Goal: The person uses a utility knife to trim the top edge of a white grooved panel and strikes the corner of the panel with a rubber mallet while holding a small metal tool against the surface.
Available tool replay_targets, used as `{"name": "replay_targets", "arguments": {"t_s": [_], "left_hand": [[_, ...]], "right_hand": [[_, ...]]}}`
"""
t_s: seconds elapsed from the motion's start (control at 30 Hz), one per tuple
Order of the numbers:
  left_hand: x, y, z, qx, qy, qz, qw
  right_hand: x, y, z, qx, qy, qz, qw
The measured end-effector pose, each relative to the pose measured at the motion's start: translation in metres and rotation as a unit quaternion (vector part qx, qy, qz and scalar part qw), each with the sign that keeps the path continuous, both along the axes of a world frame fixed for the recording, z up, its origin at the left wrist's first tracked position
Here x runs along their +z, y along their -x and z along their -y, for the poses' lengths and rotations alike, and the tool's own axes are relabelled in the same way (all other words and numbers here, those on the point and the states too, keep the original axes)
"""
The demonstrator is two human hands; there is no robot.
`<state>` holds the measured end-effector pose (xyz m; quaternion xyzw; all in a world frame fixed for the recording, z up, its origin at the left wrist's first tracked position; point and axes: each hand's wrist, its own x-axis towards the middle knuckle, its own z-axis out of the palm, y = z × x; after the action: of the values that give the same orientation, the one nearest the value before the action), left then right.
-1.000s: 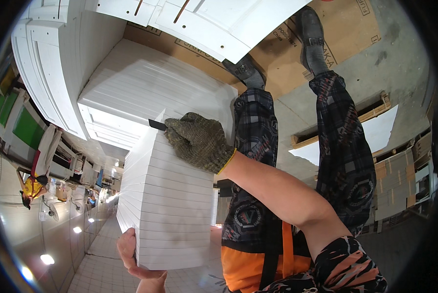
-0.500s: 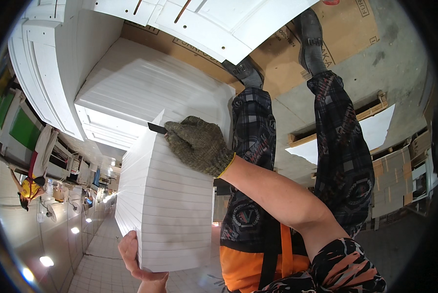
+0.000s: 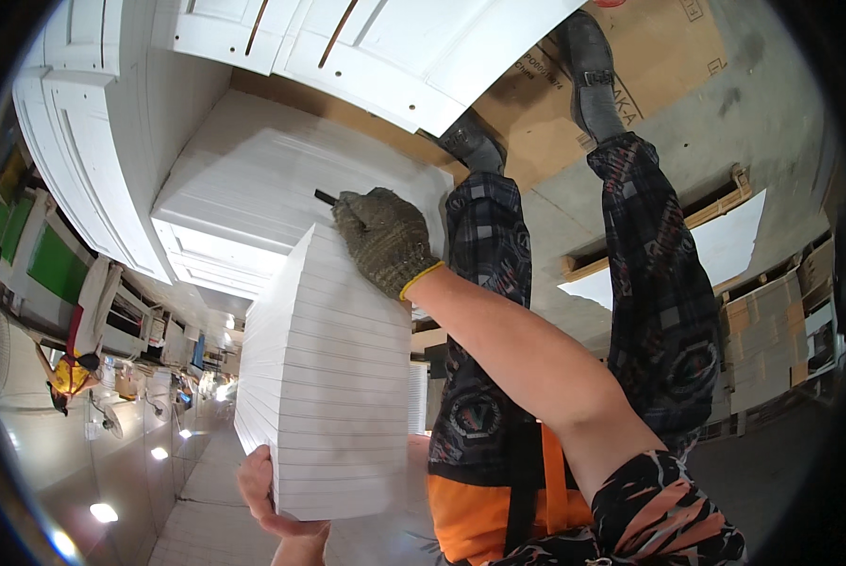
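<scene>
A white piece with parallel grooves (image 3: 347,406), showing two faces that meet at a sharp corner, stands tilted in front of me. My left hand (image 3: 258,486), bare, wraps round its lower left corner, with fingers on the narrow face. My right hand (image 3: 383,236), in a grey-brown knitted glove with a yellow cuff edge, is closed just beyond the piece's upper end. From its fingertips sticks a small flat black strip (image 3: 325,197), like a blade; the rest of it is hidden in the glove. Behind lies a white grooved panel (image 3: 253,151).
White cabinet-like panels with slots and holes (image 3: 366,57) rise at the far side. A tall white framed unit (image 3: 83,160) stands left. Brown cardboard (image 3: 527,113) lies under my shoes (image 3: 588,75). A white sheet (image 3: 725,241) is at right; a person in yellow (image 3: 69,374) is far left.
My right hand has moved away from the grooved piece's upper corner, toward the far side, carrying the black strip. My left hand keeps its hold on the lower corner.
</scene>
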<state>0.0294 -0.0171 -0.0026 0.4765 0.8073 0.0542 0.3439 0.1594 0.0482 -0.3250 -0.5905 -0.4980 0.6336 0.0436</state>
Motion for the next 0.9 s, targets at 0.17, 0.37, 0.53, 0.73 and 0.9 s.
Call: {"name": "replay_targets", "arguments": {"t_s": [0.17,0.37,0.53,0.73,0.9], "left_hand": [[0.006,0.0,0.008,0.039,0.01,-0.02,0.999],[0.005,0.005,0.011,0.0,-0.002,-0.03,1.0],[-0.001,-0.001,0.001,-0.001,-0.002,-0.027,1.0],[0.002,0.001,0.001,0.013,0.015,-0.016,1.0],[0.006,0.004,0.005,-0.014,0.02,-0.025,0.999]], "right_hand": [[0.027,-0.006,-0.005,-0.044,0.008,-0.043,0.998],[0.049,-0.025,-0.003,0.002,0.065,-0.117,0.991],[0.049,-0.018,0.008,-0.004,-0.068,-0.164,0.984],[0.044,-0.013,0.011,-0.016,-0.049,-0.129,0.99],[0.043,-0.012,0.004,-0.004,-0.021,-0.131,0.991]]}}
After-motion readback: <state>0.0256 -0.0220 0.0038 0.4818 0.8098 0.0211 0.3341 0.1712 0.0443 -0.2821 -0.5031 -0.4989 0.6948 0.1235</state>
